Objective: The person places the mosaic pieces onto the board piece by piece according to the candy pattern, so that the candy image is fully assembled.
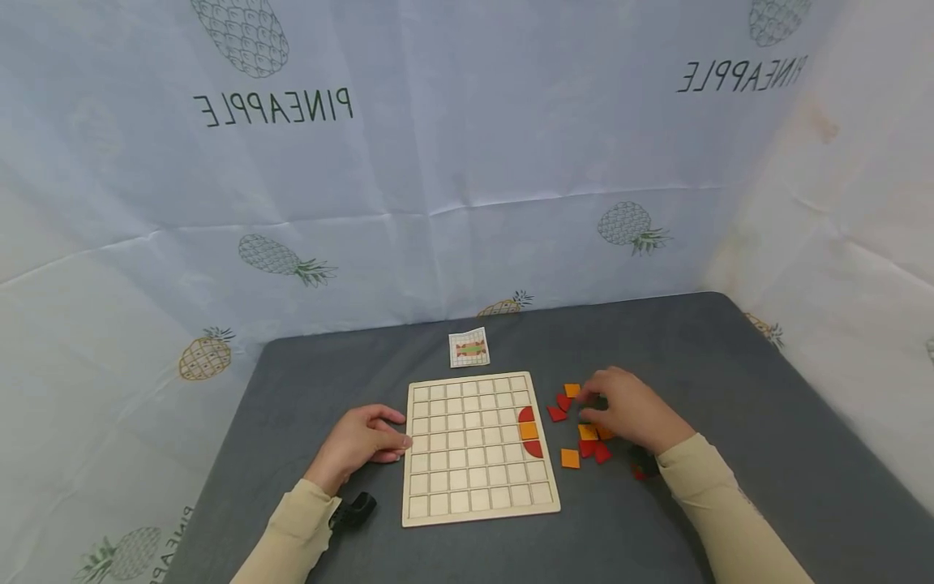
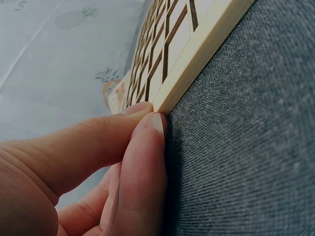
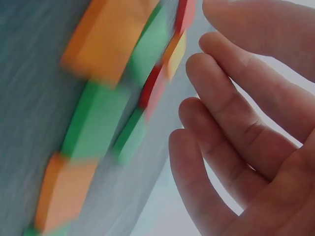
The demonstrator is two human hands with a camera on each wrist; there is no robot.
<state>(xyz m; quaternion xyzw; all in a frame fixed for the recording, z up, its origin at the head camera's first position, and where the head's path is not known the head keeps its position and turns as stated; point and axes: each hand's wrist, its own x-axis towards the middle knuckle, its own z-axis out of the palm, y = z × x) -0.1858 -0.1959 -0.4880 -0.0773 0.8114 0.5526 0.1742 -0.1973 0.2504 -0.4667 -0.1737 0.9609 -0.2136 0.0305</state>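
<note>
A pale wooden grid board [image 1: 477,517] lies on the dark grey table. Near its right edge sit an orange square tile [image 1: 529,431] and red rounded pieces [image 1: 533,449] above and below it. My left hand [image 1: 362,442] pinches the board's left edge between thumb [image 2: 98,142] and index finger. Over the loose tiles to the right of the board hovers my right hand [image 1: 631,410], fingers spread and holding nothing. In the right wrist view, green tiles [image 3: 96,120], orange tiles [image 3: 66,191] and red tiles [image 3: 152,88] lie beside the fingertips, somewhat blurred.
A small printed card [image 1: 469,348] with a coloured grid pattern lies behind the board. One orange square [image 1: 570,459] rests near the board's right edge. White cloth [image 1: 452,146] with pineapple prints hangs behind the table [image 1: 328,365].
</note>
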